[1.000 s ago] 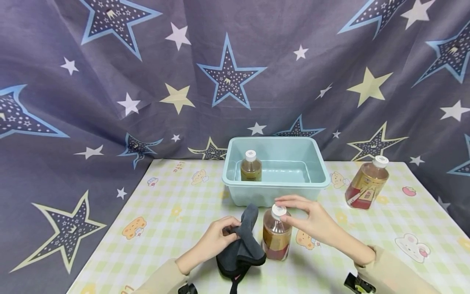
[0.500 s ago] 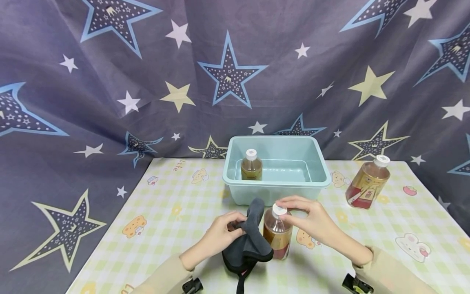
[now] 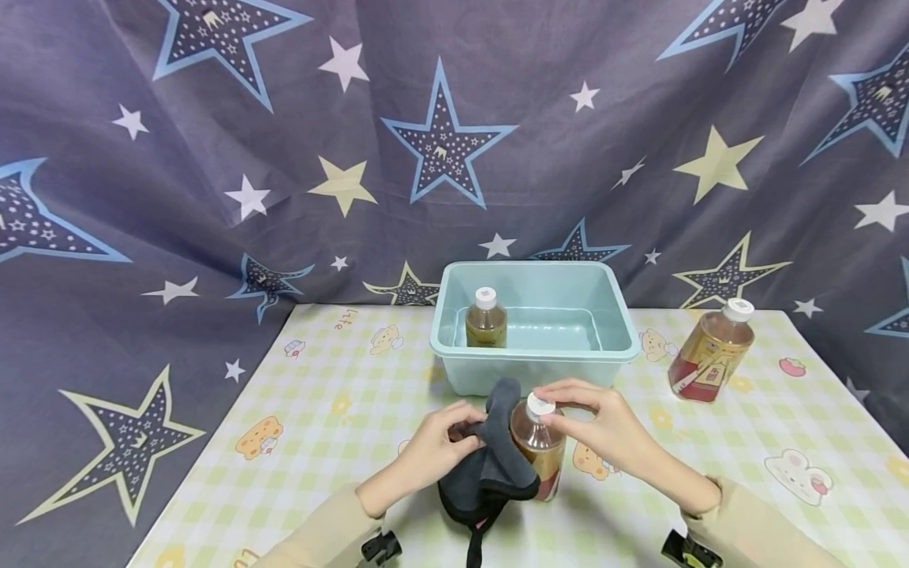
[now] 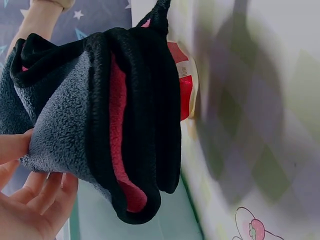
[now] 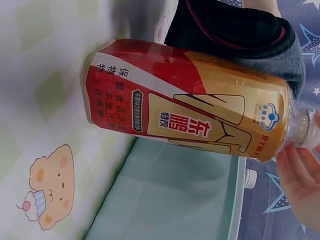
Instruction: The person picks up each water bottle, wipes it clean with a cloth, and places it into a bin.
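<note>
My left hand (image 3: pixel 442 442) pinches a dark grey fleece cloth (image 3: pixel 490 465) with black edging and a hanging loop. In the left wrist view the folded cloth (image 4: pixel 65 110) shows a pink-red lining between its black borders. The cloth lies against the left side of an upright drink bottle (image 3: pixel 545 450) and covers part of it. My right hand (image 3: pixel 592 414) grips that bottle by its white cap, thumb and fingers on either side. Seen from the right wrist, the bottle (image 5: pixel 190 105) carries a gold and red label with printed characters.
A light blue plastic tub (image 3: pixel 533 359) stands just behind the bottle, with another white-capped bottle (image 3: pixel 486 322) inside at its left. A third bottle (image 3: pixel 710 351) stands at the back right. The table has a checked cloth (image 3: pixel 341 457); a star-patterned curtain (image 3: pixel 284 158) hangs behind.
My left hand has moved right and slightly forward with the cloth, which now covers more of the bottle's left side. The right hand stays at the cap.
</note>
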Available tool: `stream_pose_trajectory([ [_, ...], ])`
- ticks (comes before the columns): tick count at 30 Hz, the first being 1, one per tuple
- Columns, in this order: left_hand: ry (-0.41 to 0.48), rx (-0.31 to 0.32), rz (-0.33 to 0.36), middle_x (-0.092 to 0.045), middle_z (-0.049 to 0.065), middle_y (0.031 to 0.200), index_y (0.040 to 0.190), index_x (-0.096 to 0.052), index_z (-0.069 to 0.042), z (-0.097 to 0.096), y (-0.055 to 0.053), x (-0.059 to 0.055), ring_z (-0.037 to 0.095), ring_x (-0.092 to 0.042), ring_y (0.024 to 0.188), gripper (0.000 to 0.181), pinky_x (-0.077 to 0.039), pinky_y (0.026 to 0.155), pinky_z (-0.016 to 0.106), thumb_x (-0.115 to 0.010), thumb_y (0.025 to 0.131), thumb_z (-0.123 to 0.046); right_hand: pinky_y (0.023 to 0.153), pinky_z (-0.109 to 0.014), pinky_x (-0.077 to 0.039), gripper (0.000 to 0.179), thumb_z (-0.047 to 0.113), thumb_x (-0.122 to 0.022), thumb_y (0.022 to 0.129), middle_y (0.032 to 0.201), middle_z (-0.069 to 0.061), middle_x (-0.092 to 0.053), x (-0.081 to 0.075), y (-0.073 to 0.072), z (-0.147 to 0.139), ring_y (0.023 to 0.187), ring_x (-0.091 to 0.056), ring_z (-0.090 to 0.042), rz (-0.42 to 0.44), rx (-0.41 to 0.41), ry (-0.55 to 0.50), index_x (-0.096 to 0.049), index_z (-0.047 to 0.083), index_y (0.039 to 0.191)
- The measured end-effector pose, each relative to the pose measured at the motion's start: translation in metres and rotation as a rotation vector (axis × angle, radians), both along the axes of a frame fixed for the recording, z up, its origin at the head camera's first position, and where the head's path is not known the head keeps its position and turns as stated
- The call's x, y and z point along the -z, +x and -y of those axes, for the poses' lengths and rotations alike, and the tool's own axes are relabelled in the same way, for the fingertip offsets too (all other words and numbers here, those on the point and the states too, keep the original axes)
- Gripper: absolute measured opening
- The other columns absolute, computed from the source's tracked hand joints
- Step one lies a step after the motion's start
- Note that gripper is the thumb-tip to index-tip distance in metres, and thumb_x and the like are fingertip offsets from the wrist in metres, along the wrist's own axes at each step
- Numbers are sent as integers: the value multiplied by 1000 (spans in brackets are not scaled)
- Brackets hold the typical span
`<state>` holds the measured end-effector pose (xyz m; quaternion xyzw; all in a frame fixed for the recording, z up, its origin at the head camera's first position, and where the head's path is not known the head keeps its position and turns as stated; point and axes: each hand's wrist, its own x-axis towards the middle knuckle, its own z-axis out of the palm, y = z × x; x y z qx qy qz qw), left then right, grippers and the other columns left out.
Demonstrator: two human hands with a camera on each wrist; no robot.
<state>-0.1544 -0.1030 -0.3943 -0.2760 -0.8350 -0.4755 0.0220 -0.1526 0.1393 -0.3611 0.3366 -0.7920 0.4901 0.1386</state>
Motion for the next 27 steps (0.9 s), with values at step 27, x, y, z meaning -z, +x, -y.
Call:
stream_pose_trajectory([
  [27,-59,-16,-36,-56,0,79,84,-57,-13,-13,-6,15,8,-49,69,16,-41,57,20,-62,75,0,75,-25,-48,25,7,-67,76,100,-4,-63,0,-2,-1,88,-59,-8,90,-27,-20,-66,6,102],
])
